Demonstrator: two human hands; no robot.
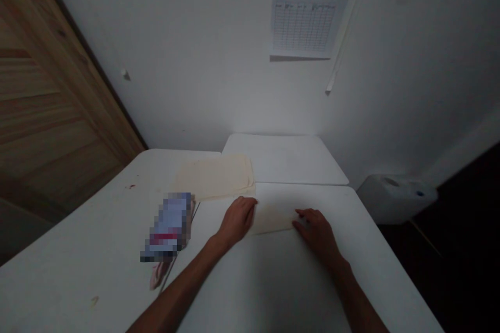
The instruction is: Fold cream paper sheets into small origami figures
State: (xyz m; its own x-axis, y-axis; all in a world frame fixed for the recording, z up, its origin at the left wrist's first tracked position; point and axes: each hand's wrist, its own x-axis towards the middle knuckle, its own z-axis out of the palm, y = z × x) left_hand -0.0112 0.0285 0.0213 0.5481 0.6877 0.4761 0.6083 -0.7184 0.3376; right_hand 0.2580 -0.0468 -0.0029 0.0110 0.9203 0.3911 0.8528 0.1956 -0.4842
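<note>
"Head view: where does the pale sheet (273, 222) lie?"

"On the white table (297, 281), long axis side to side, rightward of the left hand (239, 217), leftward of the right hand (315, 229). Neither is clearly nearer."

"Hands?"

"Right: thumb and forefinger narrowly parted. Left: fingers bunched; grip cannot be determined."

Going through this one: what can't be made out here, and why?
All in the head view:
- Wall chart: writing too small and blurred.
- Pixelated item: a mosaic hides what it is.
- Pink item: partly hidden by that mosaic.
- Pale sheet: left end hidden by the left hand.
- Wooden door: cut off by the left edge.
</note>
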